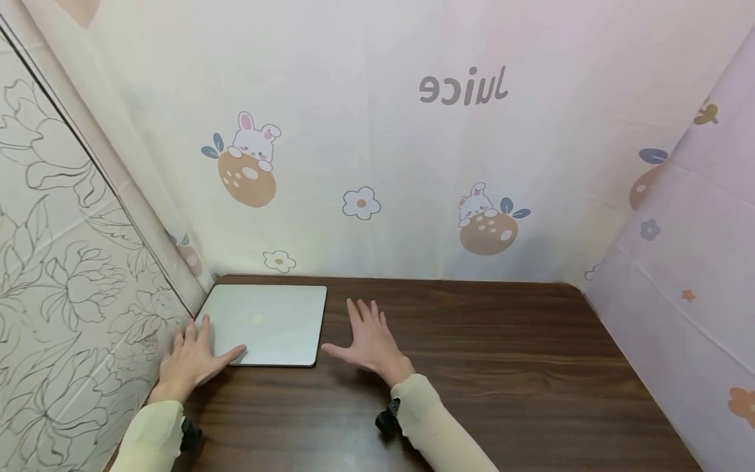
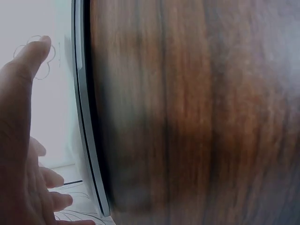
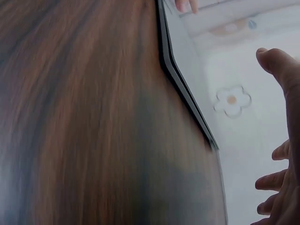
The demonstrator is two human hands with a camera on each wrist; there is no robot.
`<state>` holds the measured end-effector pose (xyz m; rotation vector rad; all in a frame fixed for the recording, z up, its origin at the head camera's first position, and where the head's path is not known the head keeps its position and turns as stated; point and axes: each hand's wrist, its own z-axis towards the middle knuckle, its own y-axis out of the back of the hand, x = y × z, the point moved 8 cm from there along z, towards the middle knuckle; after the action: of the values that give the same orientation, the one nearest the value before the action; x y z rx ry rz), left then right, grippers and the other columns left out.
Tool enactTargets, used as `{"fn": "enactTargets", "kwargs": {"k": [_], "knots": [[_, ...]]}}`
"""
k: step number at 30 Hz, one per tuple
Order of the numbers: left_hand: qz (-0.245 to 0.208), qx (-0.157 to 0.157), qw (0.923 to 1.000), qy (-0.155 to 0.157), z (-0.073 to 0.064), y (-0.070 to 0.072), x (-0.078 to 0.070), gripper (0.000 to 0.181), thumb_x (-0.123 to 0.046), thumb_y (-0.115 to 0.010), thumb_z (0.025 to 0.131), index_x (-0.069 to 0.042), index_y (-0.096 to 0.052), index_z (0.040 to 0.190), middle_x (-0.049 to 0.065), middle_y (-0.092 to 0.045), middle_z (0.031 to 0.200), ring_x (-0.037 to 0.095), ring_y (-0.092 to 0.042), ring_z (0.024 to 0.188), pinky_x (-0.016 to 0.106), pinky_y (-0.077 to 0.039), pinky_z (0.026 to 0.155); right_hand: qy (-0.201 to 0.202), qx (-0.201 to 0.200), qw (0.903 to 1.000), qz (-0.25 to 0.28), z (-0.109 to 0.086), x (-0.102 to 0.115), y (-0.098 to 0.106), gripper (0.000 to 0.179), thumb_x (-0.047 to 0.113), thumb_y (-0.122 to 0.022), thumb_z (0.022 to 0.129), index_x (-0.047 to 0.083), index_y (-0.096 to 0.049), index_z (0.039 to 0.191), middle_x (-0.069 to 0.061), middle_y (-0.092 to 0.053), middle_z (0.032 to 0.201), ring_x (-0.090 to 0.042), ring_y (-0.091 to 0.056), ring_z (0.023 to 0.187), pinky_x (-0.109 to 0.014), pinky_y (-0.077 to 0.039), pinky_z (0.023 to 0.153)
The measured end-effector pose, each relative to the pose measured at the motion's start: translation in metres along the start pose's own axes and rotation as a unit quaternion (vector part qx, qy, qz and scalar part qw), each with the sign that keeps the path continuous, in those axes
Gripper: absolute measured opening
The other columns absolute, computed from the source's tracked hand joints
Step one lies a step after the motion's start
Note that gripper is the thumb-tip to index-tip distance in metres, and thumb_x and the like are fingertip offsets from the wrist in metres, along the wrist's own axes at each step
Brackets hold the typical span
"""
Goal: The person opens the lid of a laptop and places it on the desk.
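A closed silver laptop [image 1: 271, 321] lies flat at the table's back left. My left hand [image 1: 191, 360] is at its front left corner, fingers spread, the thumb over the front edge; contact cannot be made out. In the left wrist view the laptop's thin edge [image 2: 86, 112] runs beside that thumb [image 2: 33, 56]. To the right of the laptop is my right hand [image 1: 374, 344], held with fingers spread and its thumb tip close to the right edge. The right wrist view shows the laptop's side [image 3: 187, 93] apart from the right thumb [image 3: 274, 61]. Neither hand holds anything.
The dark wood table [image 1: 501, 367] stretches away to the right. A pale curtain [image 1: 377, 131] with rabbit prints stands along the back, another [image 1: 690, 262] at the right. A flower-patterned panel [image 1: 77, 282] borders the left. Small black cameras [image 1: 388, 418] sit on both wrists.
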<state>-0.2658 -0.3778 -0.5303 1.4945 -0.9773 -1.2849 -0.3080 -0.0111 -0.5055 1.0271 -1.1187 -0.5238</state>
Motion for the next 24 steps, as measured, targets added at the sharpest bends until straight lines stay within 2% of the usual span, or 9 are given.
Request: {"fn": "enactTargets", "kwargs": {"k": [6, 9, 12, 19, 24], "knots": [[0.002, 0.009, 0.9999, 0.011, 0.001, 0.001, 0.007, 0.140, -0.090, -0.053, 0.080, 0.010, 0.002, 0.160, 0.045, -0.003, 0.161, 0.068, -0.011, 0.142, 0.088, -0.026, 0.097, 0.008, 0.020, 0.9997, -0.005, 0.009, 0.022, -0.018, 0.117, 0.086, -0.055, 0.082, 0.011, -0.022, 0.165, -0.017, -0.037, 0.163, -0.040, -0.033, 0.152, -0.056, -0.032, 0.122], [0.007, 0.016, 0.9998, 0.011, 0.001, -0.002, 0.010, 0.143, -0.091, -0.055, 0.077, 0.010, 0.003, 0.160, 0.045, -0.004, 0.161, 0.068, -0.013, 0.142, 0.087, -0.029, 0.095, 0.012, 0.023, 0.9995, -0.019, 0.011, 0.027, -0.024, 0.117, 0.086, -0.056, 0.081, 0.008, -0.027, 0.163, -0.017, -0.041, 0.160, -0.037, -0.037, 0.150, -0.053, -0.033, 0.122], [0.010, 0.022, 0.9997, 0.007, 0.001, -0.003, 0.011, 0.145, -0.091, -0.057, 0.076, 0.012, 0.002, 0.159, 0.045, -0.008, 0.160, 0.070, -0.018, 0.140, 0.085, -0.032, 0.094, 0.010, 0.022, 0.9993, -0.028, 0.013, 0.030, -0.030, 0.116, 0.085, -0.058, 0.081, 0.006, -0.033, 0.161, -0.018, -0.042, 0.160, -0.039, -0.032, 0.152, -0.056, -0.030, 0.123], [0.015, 0.032, 0.9994, 0.000, 0.004, 0.002, 0.011, 0.151, -0.090, -0.066, 0.070, 0.018, -0.005, 0.156, 0.048, -0.015, 0.156, 0.072, -0.025, 0.134, 0.084, -0.035, 0.094, 0.004, 0.042, 0.9985, -0.037, 0.013, 0.033, -0.046, 0.119, 0.087, -0.058, 0.079, 0.002, -0.033, 0.160, -0.022, -0.032, 0.165, -0.048, -0.008, 0.158, -0.063, -0.018, 0.125], [0.015, 0.044, 0.9989, 0.005, 0.005, 0.002, 0.015, 0.157, -0.090, -0.071, 0.062, 0.021, -0.007, 0.154, 0.048, -0.017, 0.154, 0.071, -0.029, 0.133, 0.082, -0.036, 0.096, 0.002, 0.050, 0.9972, -0.055, 0.012, 0.037, -0.055, 0.122, 0.089, -0.055, 0.079, 0.002, -0.031, 0.161, -0.024, -0.028, 0.166, -0.051, -0.008, 0.157, -0.065, -0.018, 0.124]]}}
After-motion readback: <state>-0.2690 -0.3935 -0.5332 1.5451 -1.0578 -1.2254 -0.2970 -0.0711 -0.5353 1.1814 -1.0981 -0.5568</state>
